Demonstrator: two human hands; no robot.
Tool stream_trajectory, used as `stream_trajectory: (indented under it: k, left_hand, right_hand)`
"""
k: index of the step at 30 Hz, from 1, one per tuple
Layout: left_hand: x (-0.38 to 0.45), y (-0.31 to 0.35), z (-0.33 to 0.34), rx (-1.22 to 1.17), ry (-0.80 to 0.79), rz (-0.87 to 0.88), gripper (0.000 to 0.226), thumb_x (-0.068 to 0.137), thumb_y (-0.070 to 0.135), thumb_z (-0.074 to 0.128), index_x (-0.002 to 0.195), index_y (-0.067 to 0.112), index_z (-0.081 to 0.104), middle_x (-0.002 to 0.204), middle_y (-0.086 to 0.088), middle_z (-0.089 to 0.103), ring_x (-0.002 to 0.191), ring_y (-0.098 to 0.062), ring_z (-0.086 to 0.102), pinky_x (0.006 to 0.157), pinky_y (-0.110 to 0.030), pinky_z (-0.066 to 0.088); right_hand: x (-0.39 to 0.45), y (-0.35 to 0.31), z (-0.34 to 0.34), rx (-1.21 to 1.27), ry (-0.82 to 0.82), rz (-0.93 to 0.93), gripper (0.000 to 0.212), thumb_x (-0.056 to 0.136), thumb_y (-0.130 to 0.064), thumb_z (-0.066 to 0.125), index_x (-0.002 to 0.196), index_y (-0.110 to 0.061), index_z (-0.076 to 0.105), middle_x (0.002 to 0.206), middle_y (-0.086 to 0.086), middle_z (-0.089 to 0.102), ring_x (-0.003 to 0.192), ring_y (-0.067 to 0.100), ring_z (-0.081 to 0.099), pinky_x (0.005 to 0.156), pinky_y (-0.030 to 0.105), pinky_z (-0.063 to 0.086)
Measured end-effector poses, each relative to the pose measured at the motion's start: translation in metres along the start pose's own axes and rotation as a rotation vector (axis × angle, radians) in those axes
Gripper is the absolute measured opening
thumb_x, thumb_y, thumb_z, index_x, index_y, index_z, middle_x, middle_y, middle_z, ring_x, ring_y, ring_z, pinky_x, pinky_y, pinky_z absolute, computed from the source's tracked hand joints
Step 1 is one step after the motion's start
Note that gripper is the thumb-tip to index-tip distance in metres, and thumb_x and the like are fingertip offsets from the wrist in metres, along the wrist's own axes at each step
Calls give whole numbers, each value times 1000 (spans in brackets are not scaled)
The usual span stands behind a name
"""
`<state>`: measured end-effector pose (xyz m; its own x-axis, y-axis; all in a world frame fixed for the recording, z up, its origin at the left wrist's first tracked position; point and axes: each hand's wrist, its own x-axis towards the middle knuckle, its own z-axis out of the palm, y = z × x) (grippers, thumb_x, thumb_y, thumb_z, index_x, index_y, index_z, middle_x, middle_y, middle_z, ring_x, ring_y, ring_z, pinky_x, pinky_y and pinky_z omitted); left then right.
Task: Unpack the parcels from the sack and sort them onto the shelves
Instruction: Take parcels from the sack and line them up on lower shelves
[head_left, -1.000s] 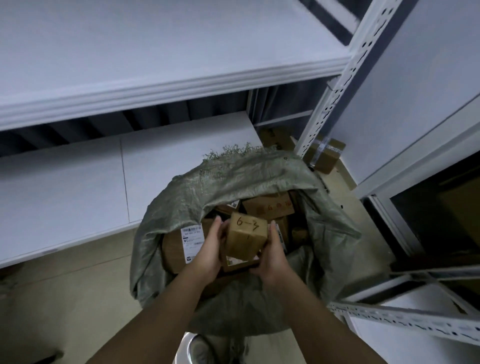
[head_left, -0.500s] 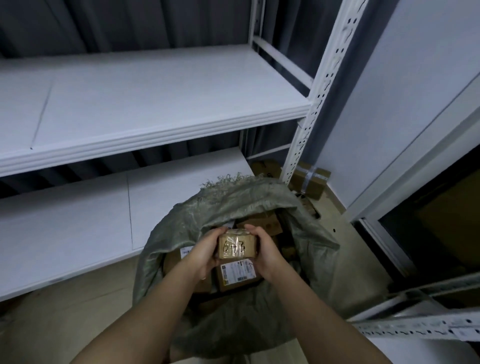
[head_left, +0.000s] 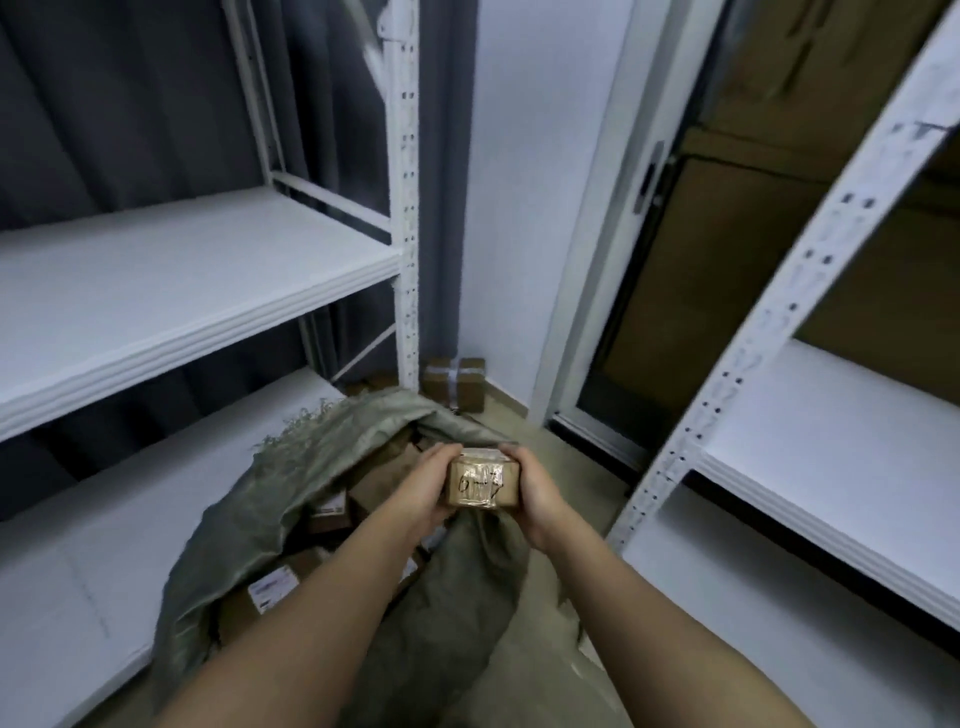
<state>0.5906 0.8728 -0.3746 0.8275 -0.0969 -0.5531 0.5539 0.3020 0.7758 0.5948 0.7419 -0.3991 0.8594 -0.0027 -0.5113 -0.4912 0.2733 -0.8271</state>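
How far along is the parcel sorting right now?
Barely started: the white shelves in view hold no parcels. In hand: the left hand and right hand grip a small taped box above the sack. Left: shelving it, plus the labelled parcels in the sack.

Dark curtain (head_left: 130, 104) behind, doorway (head_left: 701, 260) beside wall (head_left: 519, 182)
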Motion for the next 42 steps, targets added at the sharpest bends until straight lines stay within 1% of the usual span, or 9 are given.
stream_trajectory:
  k: [2, 4, 7, 12, 18, 21, 25, 34, 42]
  left_hand:
    - [-16, -9, 24, 8, -74, -72, 22, 98, 26, 47, 101, 9, 62, 76, -7, 69, 65, -18, 65, 56, -24, 52]
    - [-28, -20, 45, 41, -110, -107, 23, 97, 27, 48, 89, 11, 62, 71, -5, 67, 65, -18, 63, 55, -25, 52]
    - [-45, -40, 82, 117, -186, -135, 22, 96, 27, 49, 87, 13, 63, 65, -4, 69, 66, -18, 63, 62, -29, 51]
    - [-80, -79, 150, 213, -318, -171, 25, 97, 28, 48, 85, 11, 62, 56, -3, 69, 49, -14, 67, 44, -22, 51]
    - [-127, -147, 246, 359, -432, -229, 25, 97, 28, 47, 79, 14, 59, 51, -1, 65, 64, -17, 58, 61, -28, 48]
    - [-158, -191, 295, 406, -468, -229, 25, 95, 28, 49, 77, 14, 58, 50, -2, 63, 64, -18, 57, 63, -28, 46]
    - [-207, -260, 366, 434, -524, -236, 20, 94, 24, 49, 81, 14, 59, 53, -2, 65, 62, -18, 58, 60, -28, 47]
    - [-304, -387, 486, 544, -691, -290, 26, 97, 19, 40, 78, 15, 57, 49, 2, 64, 45, -9, 60, 53, -21, 45]
    - [-342, -465, 581, 717, -784, -373, 19, 96, 25, 49, 84, 15, 60, 61, -1, 66, 64, -16, 63, 49, -24, 51]
  right_hand:
    - [-25, -2, -21, -17, 62, -30, 34, 98, -31, 38, 89, -10, 63, 65, 4, 67, 53, 15, 62, 47, 20, 46]
    - [-50, -5, -39, -70, 131, -68, 27, 99, -31, 37, 97, -12, 56, 73, 6, 60, 62, 17, 57, 56, 25, 44]
    - [-87, -7, -78, -27, 229, -92, 27, 99, -31, 35, 96, -12, 54, 78, 9, 57, 68, 19, 54, 63, 31, 41]
    - [-148, -4, -150, 79, 355, -129, 32, 100, -32, 37, 85, -14, 59, 65, 1, 63, 63, 16, 57, 61, 26, 45]
    - [-228, 13, -248, 179, 495, -174, 25, 99, -32, 36, 93, -15, 54, 71, 3, 58, 63, 17, 54, 65, 28, 43]
    - [-273, 28, -305, 179, 589, -156, 21, 99, -34, 37, 108, -19, 48, 83, 2, 56, 73, 16, 52, 70, 29, 40]
    - [-338, 53, -392, 152, 644, -88, 39, 96, -39, 36, 126, -18, 49, 103, 3, 59, 88, 19, 55, 85, 38, 40]
    - [-454, 103, -544, 311, 745, -71, 37, 98, -35, 36, 121, -15, 55, 88, 4, 64, 73, 15, 61, 62, 27, 50]
    - [-525, 129, -653, 421, 901, -74, 29, 99, -32, 34, 101, -16, 58, 77, 4, 64, 68, 16, 61, 53, 24, 47]
